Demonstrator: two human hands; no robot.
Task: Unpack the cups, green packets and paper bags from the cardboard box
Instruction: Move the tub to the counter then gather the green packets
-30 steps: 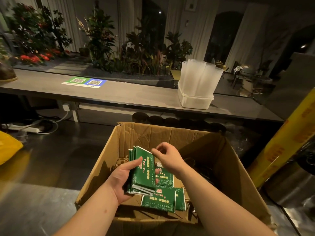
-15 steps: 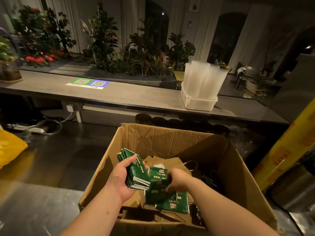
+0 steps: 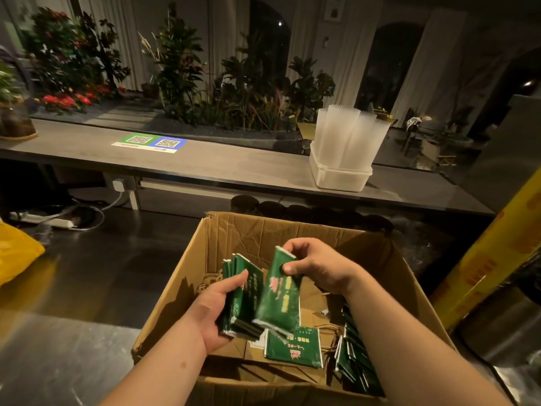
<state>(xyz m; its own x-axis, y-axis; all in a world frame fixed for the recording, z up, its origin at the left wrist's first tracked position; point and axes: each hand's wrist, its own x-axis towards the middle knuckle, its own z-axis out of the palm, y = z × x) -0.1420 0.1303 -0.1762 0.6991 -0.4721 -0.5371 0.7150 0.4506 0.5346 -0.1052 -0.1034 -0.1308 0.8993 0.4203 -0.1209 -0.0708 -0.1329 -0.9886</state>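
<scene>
An open cardboard box (image 3: 181, 291) stands in front of me on a steel counter. My left hand (image 3: 215, 315) grips a stack of green packets (image 3: 240, 300) above the box. My right hand (image 3: 316, 268) pinches one more green packet (image 3: 278, 300) by its top end, right beside the stack. More green packets lie flat on the box floor (image 3: 292, 347) and stand along its right side (image 3: 355, 356). Brown paper bags (image 3: 314, 303) with twine handles lie under them. Clear cups (image 3: 348, 133) stand stacked in a white tub on the far counter.
A long grey counter (image 3: 205, 168) runs behind the box, with a QR-code sticker (image 3: 149, 142) and the white tub (image 3: 339, 174). Dark round lids (image 3: 272, 205) sit behind the box. A yellow bag (image 3: 14, 256) lies at left, a yellow roll (image 3: 494, 273) at right.
My right hand went down into the box, picked up a green packet and has lifted it up next to the stack in my left hand. The left hand stayed above the box.
</scene>
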